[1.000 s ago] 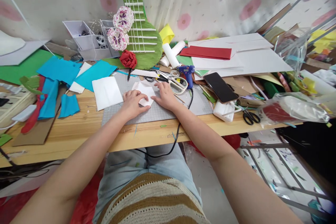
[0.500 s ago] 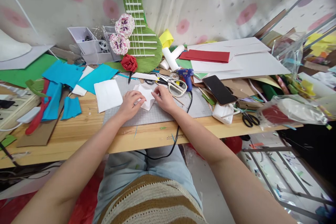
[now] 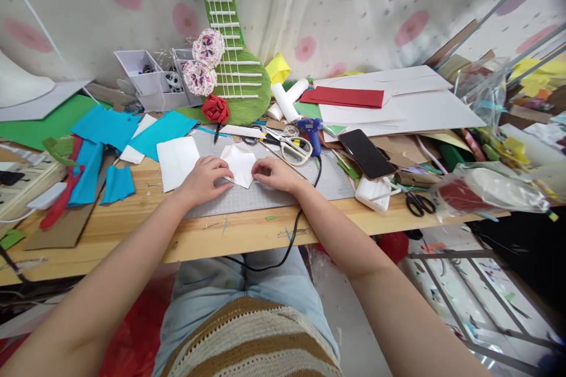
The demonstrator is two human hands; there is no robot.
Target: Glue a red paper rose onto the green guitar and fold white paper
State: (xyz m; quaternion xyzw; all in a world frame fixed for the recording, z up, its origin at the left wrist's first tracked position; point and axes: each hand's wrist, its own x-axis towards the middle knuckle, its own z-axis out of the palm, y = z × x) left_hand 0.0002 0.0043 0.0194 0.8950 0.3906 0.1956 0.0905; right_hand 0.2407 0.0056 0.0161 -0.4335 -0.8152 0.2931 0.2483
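Note:
A small white piece of crepe paper (image 3: 239, 163) with angular edges lies over the grey cutting mat (image 3: 260, 203) between my hands. My left hand (image 3: 207, 179) pinches its lower left edge between thumb and fingers. On the right edge, my right hand (image 3: 275, 174) has its fingertips closed, the fingers curled. A larger white paper square (image 3: 177, 163) lies just left of my left hand. Beyond my right hand are white-handled scissors (image 3: 295, 151) and a blue glue gun (image 3: 312, 129), its black cord running down past my right wrist.
A green paper guitar (image 3: 243, 94) with flowers stands at the back. Blue paper pieces (image 3: 163, 132) lie left. To the right are a phone (image 3: 367, 153), black scissors (image 3: 420, 204), white boards (image 3: 424, 109) and a plastic bag (image 3: 490, 188). The wooden table's front edge (image 3: 145, 250) runs before me.
Both hands have shifted slightly toward me and outward, from the middle of the white paper to its edges. More of the paper's face now shows. The view has shifted slightly.

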